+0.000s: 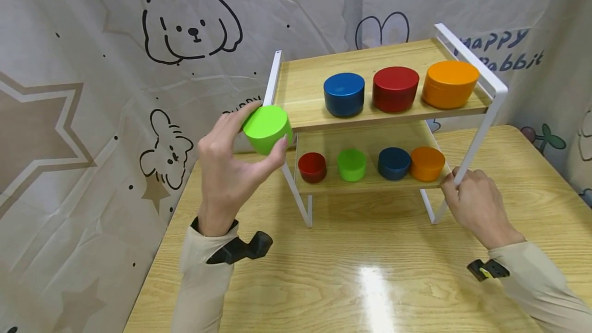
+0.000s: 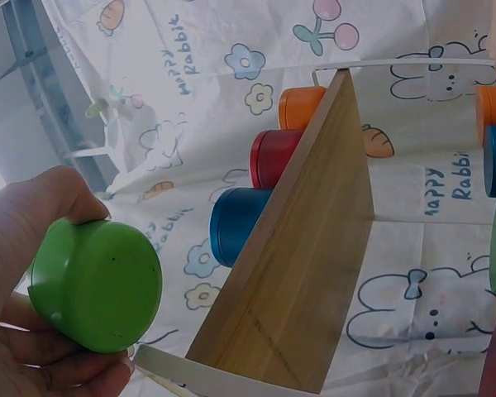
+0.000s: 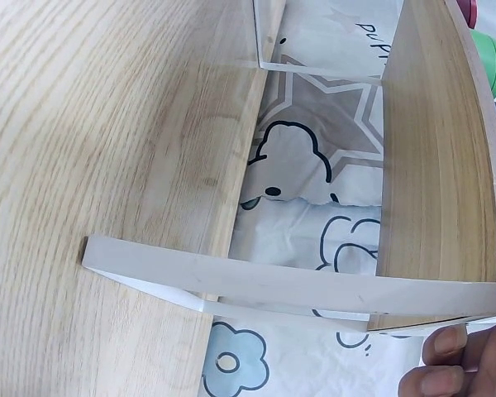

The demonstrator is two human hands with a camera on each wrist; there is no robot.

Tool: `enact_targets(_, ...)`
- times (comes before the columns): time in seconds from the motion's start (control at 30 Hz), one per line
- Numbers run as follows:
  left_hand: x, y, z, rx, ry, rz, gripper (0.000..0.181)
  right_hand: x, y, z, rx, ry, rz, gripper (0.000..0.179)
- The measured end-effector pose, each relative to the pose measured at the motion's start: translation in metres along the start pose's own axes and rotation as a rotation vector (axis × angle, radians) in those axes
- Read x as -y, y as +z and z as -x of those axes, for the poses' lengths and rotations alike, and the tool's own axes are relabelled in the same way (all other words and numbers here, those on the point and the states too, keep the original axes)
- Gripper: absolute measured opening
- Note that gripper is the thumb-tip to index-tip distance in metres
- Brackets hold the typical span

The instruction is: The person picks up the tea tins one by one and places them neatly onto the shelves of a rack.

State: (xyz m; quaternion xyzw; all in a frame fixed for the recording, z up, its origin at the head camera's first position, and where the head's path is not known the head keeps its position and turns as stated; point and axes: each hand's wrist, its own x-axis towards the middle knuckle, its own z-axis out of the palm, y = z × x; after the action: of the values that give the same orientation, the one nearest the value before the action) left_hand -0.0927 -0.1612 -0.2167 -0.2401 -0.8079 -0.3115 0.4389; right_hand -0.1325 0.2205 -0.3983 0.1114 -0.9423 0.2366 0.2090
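Note:
My left hand (image 1: 226, 161) pinches a round green tin (image 1: 265, 126) between thumb and fingers, beside the left end of a two-tier wooden rack's upper shelf (image 1: 305, 86). The left wrist view shows this green tin (image 2: 99, 285) turned sideways, with the shelf edge to its right. My right hand (image 1: 478, 207) grips the rack's white right leg (image 1: 474, 143) at the lower shelf's corner. Its curled fingers (image 3: 443, 379) show beside the metal frame in the right wrist view. On the upper shelf stand a blue tin (image 1: 344, 95), a red tin (image 1: 395, 90) and an orange tin (image 1: 449, 85).
Along the lower shelf (image 1: 330, 187) sit smaller tins: red (image 1: 312, 167), green (image 1: 352, 165), blue (image 1: 394, 163) and orange (image 1: 427, 164). The rack stands on a wooden table (image 1: 300, 276). A printed cloth (image 1: 115, 168) hangs behind and to the left.

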Motion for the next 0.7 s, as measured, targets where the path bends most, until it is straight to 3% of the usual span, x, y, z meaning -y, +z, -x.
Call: enact_targets(0.7,-0.002,0.016,-0.016,0.008,0.049,0.015,0.051,0.0,0.0,0.0,-0.014,0.013,-0.023,0.038)
